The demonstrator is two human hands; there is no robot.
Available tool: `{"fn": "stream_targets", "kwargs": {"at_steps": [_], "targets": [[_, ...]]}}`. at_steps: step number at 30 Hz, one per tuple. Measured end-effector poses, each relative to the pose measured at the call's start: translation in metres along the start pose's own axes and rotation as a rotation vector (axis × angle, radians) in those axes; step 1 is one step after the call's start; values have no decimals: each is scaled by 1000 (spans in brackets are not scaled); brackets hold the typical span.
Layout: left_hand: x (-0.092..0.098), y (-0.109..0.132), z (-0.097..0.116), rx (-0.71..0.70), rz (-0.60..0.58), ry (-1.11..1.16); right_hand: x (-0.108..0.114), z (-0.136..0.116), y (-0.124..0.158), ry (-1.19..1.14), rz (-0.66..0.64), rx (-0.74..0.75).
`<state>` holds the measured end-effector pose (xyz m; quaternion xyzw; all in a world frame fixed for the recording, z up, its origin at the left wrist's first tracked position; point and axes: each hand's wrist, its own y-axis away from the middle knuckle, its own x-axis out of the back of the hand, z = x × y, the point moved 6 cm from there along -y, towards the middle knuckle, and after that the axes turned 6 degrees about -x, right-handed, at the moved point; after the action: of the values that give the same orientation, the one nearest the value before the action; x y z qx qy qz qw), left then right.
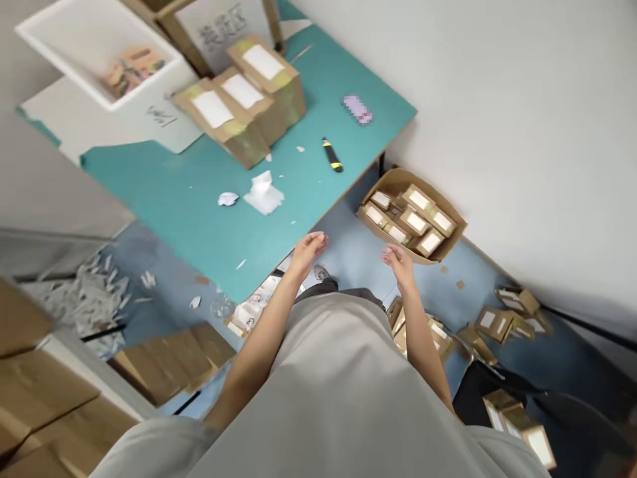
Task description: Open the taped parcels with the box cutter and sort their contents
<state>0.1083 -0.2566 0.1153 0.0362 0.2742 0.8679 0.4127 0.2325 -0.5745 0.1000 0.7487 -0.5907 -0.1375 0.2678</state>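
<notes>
Hovering empty, left hand (308,249) and right hand (398,260) curl loosely.

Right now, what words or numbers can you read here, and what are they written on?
Nothing can be read for sure.
White board: grey handwritten characters, too blurred to read.
Labels on the brown boxes: too small to tell.
White surface beside them: dark handwritten marks, too blurred.
Purple patch on the table: pixelated, unreadable.
</notes>
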Motion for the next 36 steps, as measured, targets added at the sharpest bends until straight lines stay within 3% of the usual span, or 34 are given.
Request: {"fn": "stream_targets", "kwargs": {"at_steps": [4,9,12,15,21,24,27,31,36], "targets": [[85,-34,22,-46,215,-23,-112,-44,-47,159,-222,18],[179,-72,31,-19,544,-174,-237,-77,-94,385,-527,88],[219,-101,40,6,678,-257,-301,-91,-121,530,-675,136],[243,-133,61,-39,716,-451,-355,-105,-143,726,-773,175],[250,-197,91,-2,555,-900,-452,-136,-166,1143,-923,456],[252,-221,86,103,433,-998,-497,-136,-174,1318,-1000,583],[253,-227,71,217,360,-986,-531,-122,-183,1455,-1035,597],[232,-212,54,185,434,-863,-542,-103,-187,1555,-1032,580],[192,-183,33,12,680,-554,-518,-85,-171,1521,-1039,637]]}}
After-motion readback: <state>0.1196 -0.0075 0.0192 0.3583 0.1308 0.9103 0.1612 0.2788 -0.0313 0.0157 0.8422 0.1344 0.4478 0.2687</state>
